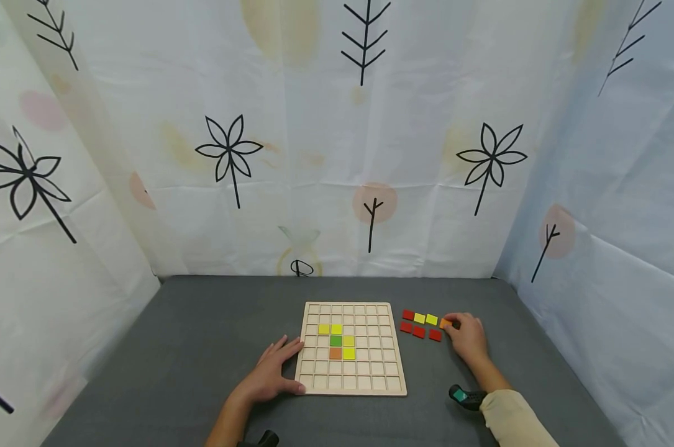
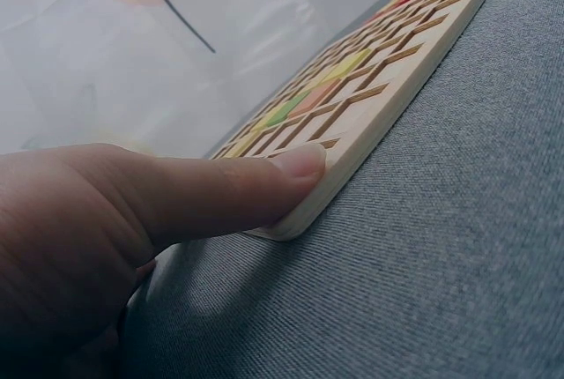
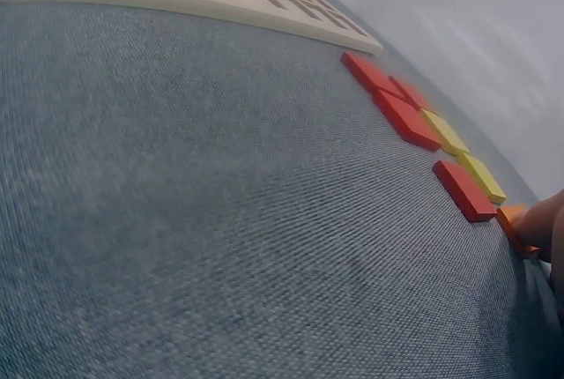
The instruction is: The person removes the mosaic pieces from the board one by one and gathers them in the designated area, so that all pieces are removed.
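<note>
The board [image 1: 370,370] holds six set tiles [image 1: 336,341]; six loose tiles [image 1: 418,333] remain. Left hand [image 1: 268,374] rests relaxed; right hand [image 1: 468,337] pinches orange tile [image 1: 444,323].

No readable lettering, numbers or labels.

Count: 1 board [image 1: 364,382]. 6 yellow tiles [image 1: 348,353] (4 on board, 2 off); 4 red tiles [image 1: 435,336] (all off); 2 orange tiles [image 1: 335,353] (1 on, 1 off); 1 green tile [image 1: 335,341] (on).

Narrow gap, board [image 1: 364,354] left, red tiles [image 1: 418,333] right
</note>
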Demonstrator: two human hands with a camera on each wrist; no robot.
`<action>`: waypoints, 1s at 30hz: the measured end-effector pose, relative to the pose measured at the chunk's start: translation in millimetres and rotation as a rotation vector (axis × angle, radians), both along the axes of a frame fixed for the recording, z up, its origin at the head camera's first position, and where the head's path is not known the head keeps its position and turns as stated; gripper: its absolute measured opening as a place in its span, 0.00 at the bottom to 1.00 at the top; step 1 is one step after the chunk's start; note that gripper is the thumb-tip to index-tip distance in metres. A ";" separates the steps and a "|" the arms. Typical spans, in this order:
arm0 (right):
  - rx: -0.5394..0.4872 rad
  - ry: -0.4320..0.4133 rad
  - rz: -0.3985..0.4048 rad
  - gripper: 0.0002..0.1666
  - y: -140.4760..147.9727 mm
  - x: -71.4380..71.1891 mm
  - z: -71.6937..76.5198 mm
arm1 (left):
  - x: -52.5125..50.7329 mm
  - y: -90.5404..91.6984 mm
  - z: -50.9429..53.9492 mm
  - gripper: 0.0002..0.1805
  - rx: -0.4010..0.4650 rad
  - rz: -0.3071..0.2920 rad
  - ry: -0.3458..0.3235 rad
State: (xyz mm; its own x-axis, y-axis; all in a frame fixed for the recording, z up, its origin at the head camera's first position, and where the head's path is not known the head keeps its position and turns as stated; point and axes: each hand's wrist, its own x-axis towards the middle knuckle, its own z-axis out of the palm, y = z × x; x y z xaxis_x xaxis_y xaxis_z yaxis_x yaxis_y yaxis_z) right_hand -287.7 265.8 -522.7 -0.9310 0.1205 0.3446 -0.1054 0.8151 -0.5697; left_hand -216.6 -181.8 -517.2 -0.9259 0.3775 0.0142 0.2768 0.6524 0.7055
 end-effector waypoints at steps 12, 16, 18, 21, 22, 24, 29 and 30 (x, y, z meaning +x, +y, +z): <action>0.021 -0.029 -0.017 0.14 -3.2 -0.7 3.8 | 0.4 0.0 1.3 0.51 -0.008 -0.001 0.011; -0.039 -0.002 -0.064 0.14 -8.7 0.5 5.7 | -0.5 -0.3 -0.1 0.51 -0.010 -0.003 0.009; -0.060 0.028 -0.078 0.13 -12.4 1.3 7.2 | -1.3 -0.6 -0.9 0.51 -0.013 -0.002 0.004; -0.082 0.081 -0.077 0.11 -19.9 2.1 10.1 | -2.6 -1.2 -2.4 0.50 -0.022 -0.001 0.002; -0.087 0.098 -0.070 0.11 -22.8 2.2 11.0 | -2.9 -1.3 -2.3 0.50 -0.024 -0.001 0.000; -0.095 0.122 -0.051 0.10 -29.3 2.5 12.7 | -3.4 -1.6 -2.7 0.50 -0.026 0.000 -0.003; -0.111 0.140 -0.011 0.08 -46.2 2.3 14.4 | -3.6 -1.4 -1.4 0.50 -0.025 -0.001 -0.008; -0.119 0.135 -0.005 0.08 -49.4 2.5 14.8 | -3.6 -1.2 -0.9 0.50 -0.025 -0.002 -0.008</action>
